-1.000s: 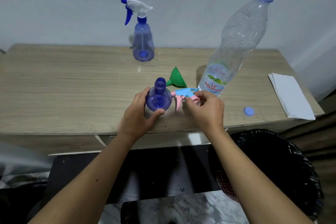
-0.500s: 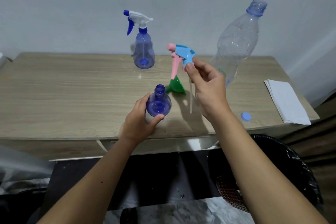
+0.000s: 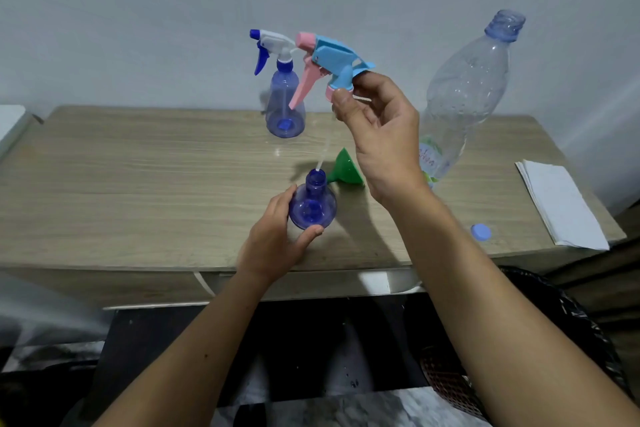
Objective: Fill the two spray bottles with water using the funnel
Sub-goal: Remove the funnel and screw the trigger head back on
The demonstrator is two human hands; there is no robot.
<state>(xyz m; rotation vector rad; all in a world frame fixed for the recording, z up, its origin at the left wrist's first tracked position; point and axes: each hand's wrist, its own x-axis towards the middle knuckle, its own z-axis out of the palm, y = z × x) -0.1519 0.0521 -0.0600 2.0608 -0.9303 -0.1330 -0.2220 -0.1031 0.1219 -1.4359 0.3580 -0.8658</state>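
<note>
The right hand, which a second ago pinched the pink-and-blue spray head flat on the table, now holds it high, its dip tube reaching the open bottle mouth.

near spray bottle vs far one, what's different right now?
The near bottle is open, its neck bare; the far bottle has its white-and-blue sprayer screwed on. The near bottle is gripped by the left hand, with the dip tube of the pink-and-blue sprayer in the right hand at its mouth; the far bottle stands untouched. Both are translucent blue, upright on the table.
</note>
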